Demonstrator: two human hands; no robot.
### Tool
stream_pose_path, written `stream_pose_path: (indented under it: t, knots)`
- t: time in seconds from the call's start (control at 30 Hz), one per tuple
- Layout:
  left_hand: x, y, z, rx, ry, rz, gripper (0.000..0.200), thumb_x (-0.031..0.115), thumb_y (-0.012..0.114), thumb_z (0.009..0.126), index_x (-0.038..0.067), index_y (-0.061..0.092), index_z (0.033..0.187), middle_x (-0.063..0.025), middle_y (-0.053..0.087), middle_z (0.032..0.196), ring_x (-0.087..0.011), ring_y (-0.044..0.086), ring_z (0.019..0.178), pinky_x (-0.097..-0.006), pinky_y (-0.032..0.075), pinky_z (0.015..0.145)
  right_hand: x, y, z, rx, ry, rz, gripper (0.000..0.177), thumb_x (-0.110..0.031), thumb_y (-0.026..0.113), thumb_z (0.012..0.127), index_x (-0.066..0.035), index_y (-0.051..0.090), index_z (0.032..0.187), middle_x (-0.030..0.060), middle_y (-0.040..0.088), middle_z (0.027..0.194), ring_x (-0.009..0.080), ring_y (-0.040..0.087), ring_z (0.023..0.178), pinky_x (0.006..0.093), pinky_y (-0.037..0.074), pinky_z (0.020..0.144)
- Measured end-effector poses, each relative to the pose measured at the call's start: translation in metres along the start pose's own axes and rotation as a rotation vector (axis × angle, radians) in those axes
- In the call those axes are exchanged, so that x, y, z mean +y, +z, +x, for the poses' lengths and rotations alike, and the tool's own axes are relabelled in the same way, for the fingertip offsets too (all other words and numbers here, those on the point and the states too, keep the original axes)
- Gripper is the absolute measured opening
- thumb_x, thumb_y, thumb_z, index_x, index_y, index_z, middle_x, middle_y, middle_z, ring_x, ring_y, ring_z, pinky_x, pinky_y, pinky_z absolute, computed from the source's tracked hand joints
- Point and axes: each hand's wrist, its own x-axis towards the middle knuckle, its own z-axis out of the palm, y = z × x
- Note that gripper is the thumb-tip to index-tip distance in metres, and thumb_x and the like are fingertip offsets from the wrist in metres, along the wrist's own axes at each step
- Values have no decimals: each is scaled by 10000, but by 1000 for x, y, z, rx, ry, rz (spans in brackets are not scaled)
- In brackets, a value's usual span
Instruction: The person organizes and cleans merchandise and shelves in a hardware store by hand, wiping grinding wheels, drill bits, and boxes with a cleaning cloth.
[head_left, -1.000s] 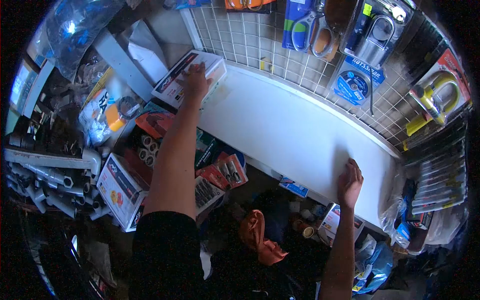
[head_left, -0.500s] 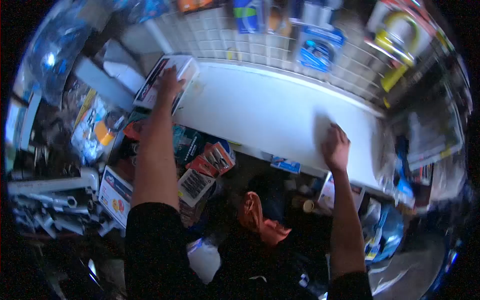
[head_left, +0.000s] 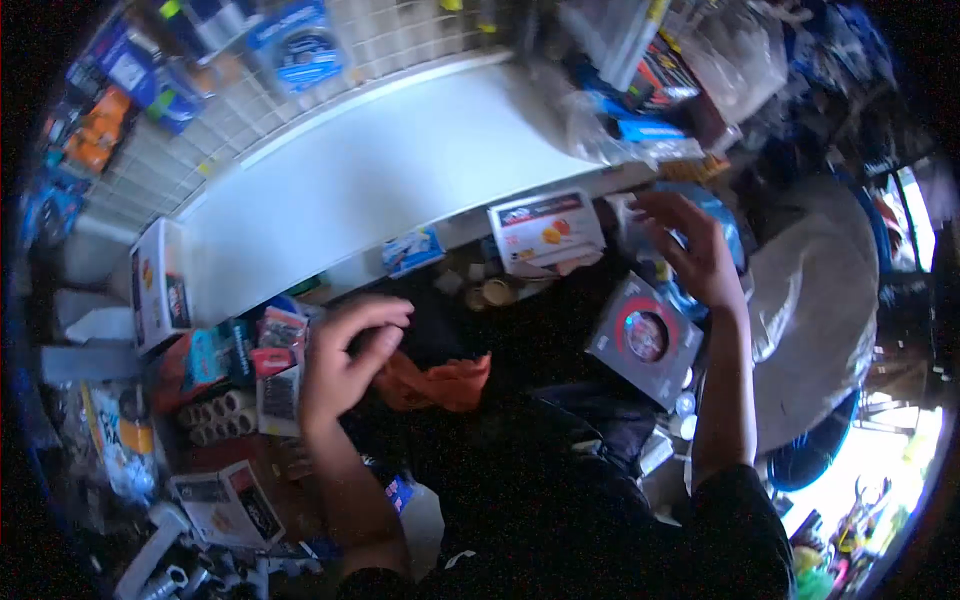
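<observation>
My left hand [head_left: 345, 358] hovers with loosely curled fingers and nothing in it, above an orange cloth [head_left: 440, 382] and beside small red and black packs [head_left: 278, 345]. My right hand [head_left: 695, 248] is spread open and holds nothing; it hangs over a blue bag [head_left: 722, 225] under the right end of the white shelf [head_left: 380, 170]. Just below that hand lies a grey box with a red ring on it [head_left: 645, 338]. A white box with orange print [head_left: 545, 230] sits under the shelf edge, left of the right hand. A white boxed item [head_left: 160, 285] stands at the shelf's left end.
A wire grid wall [head_left: 240, 105] behind the shelf carries hanging blister packs [head_left: 300, 45]. Plastic-wrapped goods [head_left: 640, 90] pile up at the shelf's right end. Boxes, rolls and pipe fittings [head_left: 215, 510] crowd the floor at lower left. A grey stool or drum [head_left: 815, 320] stands to the right.
The view has swung round to the right. Both hands have come off the shelf: the left left the white box and drew back, the right dropped below the shelf edge.
</observation>
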Motion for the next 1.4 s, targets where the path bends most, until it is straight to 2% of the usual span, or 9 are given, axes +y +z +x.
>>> stream_pose_path:
  t: [0.2, 0.37, 0.4, 0.53, 0.77, 0.87, 1.1, 1.3, 1.4]
  knots:
    - [-83, 134, 49, 93, -523, -537, 183, 199, 654, 1011, 31, 721, 1028, -30, 724, 935, -126, 675, 777, -244, 533, 691, 80, -22, -158, 211, 448, -400, 486, -119, 761, 859, -5, 599, 1302, 190, 623, 1280, 356, 618, 1196, 420, 491, 993]
    - [-197, 201, 156, -130, -832, -119, 484, 425, 755, 909, 14, 665, 1148, -92, 713, 1090, -126, 692, 918, -259, 559, 750, 139, 33, -248, 470, 462, -371, 841, -196, 848, 808, -35, 393, 1498, 272, 516, 1403, 421, 554, 1264, 471, 469, 1049]
    - [-231, 210, 178, -336, -844, 78, 612, 461, 772, 881, -16, 636, 1239, -151, 701, 1157, -186, 696, 964, -317, 569, 786, 127, 43, -246, 479, 740, -228, 815, -222, 840, 839, 4, 388, 1478, 269, 545, 1367, 372, 600, 1206, 441, 486, 1023]
    - [-236, 245, 185, -239, -774, -28, 798, 514, 771, 854, 38, 532, 1448, -198, 597, 1408, -333, 612, 1221, -447, 522, 947, 199, 82, -299, 584, 817, 529, 497, -242, 676, 1005, 42, 471, 1359, 147, 654, 1167, 191, 620, 1067, 328, 502, 913]
    - [-287, 282, 178, -208, -783, -141, 537, 350, 694, 962, 96, 581, 1422, -136, 652, 1351, -288, 604, 1214, -456, 457, 1010, 192, 81, -298, 657, 842, 600, 396, -247, 640, 1027, 44, 561, 1284, 118, 694, 1113, 146, 644, 979, 279, 504, 847]
    - [-393, 320, 170, -121, -696, -112, 386, 220, 645, 970, 57, 653, 1320, -147, 698, 1269, -276, 645, 1178, -422, 502, 965, 188, 80, -297, 661, 858, 640, 370, -250, 630, 1035, 39, 579, 1260, 87, 696, 1080, 125, 640, 936, 267, 505, 838]
    - [-237, 278, 188, -83, -1084, -473, 484, 216, 550, 957, 22, 540, 1400, -164, 657, 1276, -349, 608, 1180, -544, 483, 981, 176, 69, -296, 673, 894, 665, 523, -279, 676, 1007, 31, 460, 1368, 159, 703, 1087, 164, 673, 951, 274, 518, 824]
    - [-161, 252, 164, -66, -1069, -799, 546, 335, 534, 941, 28, 515, 1392, -162, 590, 1366, -368, 614, 1150, -607, 502, 948, 166, 65, -288, 691, 856, 735, 335, -248, 659, 1018, -36, 509, 1230, 114, 688, 1023, 135, 647, 881, 277, 513, 766]
    - [-145, 239, 131, -113, -973, -956, 597, 379, 547, 921, 31, 492, 1403, -179, 563, 1396, -377, 614, 1151, -619, 501, 954, 175, 74, -293, 751, 823, 906, 469, -229, 673, 1006, -10, 462, 1362, 132, 691, 1126, 165, 674, 946, 295, 536, 795]
